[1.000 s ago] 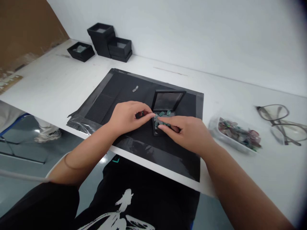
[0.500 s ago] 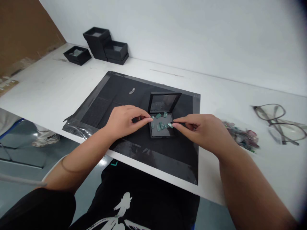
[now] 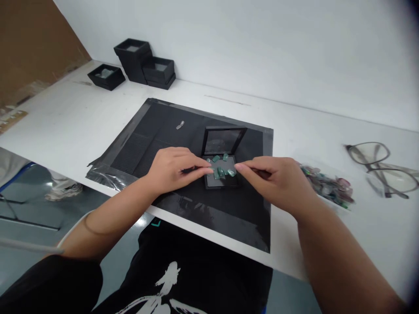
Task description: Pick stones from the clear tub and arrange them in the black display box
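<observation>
Black mat (image 3: 160, 122), fingers (image 3: 196, 163) at green stones (image 3: 221, 172)

Left fingers (image 3: 195, 162) partly hide the open black box (image 3: 225, 181).

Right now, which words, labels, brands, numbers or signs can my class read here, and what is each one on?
No text can be read.
Black garment: a white figure print, and a teal mark too small to tell whether it is lettering.
Open black box: no legible lettering.
Stacked black boxes, eyeglasses: none legible.
</observation>
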Demonstrator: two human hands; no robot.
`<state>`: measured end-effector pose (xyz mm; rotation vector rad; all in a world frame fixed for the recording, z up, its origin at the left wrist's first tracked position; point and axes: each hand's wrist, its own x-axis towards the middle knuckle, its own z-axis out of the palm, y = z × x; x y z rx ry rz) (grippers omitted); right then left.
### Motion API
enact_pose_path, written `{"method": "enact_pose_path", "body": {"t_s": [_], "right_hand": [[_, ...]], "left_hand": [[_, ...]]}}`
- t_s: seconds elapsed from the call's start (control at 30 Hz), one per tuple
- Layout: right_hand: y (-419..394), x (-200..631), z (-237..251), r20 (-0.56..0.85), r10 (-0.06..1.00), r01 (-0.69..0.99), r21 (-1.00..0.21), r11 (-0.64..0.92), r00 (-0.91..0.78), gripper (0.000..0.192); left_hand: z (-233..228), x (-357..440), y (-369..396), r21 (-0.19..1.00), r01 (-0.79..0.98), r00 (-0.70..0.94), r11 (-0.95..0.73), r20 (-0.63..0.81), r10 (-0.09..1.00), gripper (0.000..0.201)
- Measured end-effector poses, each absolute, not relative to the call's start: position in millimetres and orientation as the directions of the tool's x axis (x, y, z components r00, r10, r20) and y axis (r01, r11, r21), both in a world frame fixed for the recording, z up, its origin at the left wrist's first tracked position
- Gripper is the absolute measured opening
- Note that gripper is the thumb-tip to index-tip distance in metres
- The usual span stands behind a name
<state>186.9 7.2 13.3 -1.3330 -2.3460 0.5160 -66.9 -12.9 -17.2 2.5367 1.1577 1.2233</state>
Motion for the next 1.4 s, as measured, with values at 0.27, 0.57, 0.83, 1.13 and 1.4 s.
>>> {"method": "enact_pose_path", "body": {"t_s": [0.27, 0.57, 0.83, 1.13, 1.4], "right_hand": [[-19.0, 158.6, 11.4, 0.249, 0.846, 0.398, -0.796, 0.456, -0.471, 0.016], [-26.0, 154.0, 10.1, 0.422, 0.77, 0.313, -0.737, 0.599, -0.478, 0.009], [-29.7, 150.6, 8.7, 0.628, 0.609, 0.31, -0.528, 0.791, -0.484, 0.025], [-36.2, 145.6, 4.5, 0.653, 0.636, 0.398, -0.499, 0.77, -0.41, 0.021], [-30.5, 151.2, 8.9, 0.49, 0.842, 0.147, -0.837, 0.527, -0.225, 0.006]], "left_hand": [[-16.6, -65.7, -18.3, -0.003, 0.564, 0.482, -0.826, 0.813, 0.326, 0.011], [-11.7, -67.2, -24.4, -0.008, 0.575, 0.499, -0.818, 0.796, 0.343, 0.009], [-12.8, -67.0, -26.6, -0.028, 0.576, 0.488, -0.817, 0.814, 0.316, 0.015], [-15.2, -67.1, -24.7, 0.066, 0.592, 0.426, -0.803, 0.821, 0.381, 0.016], [-12.7, -54.5, -21.6, 0.236, 0.473, 0.221, -0.849, 0.901, 0.373, 0.009]]}}
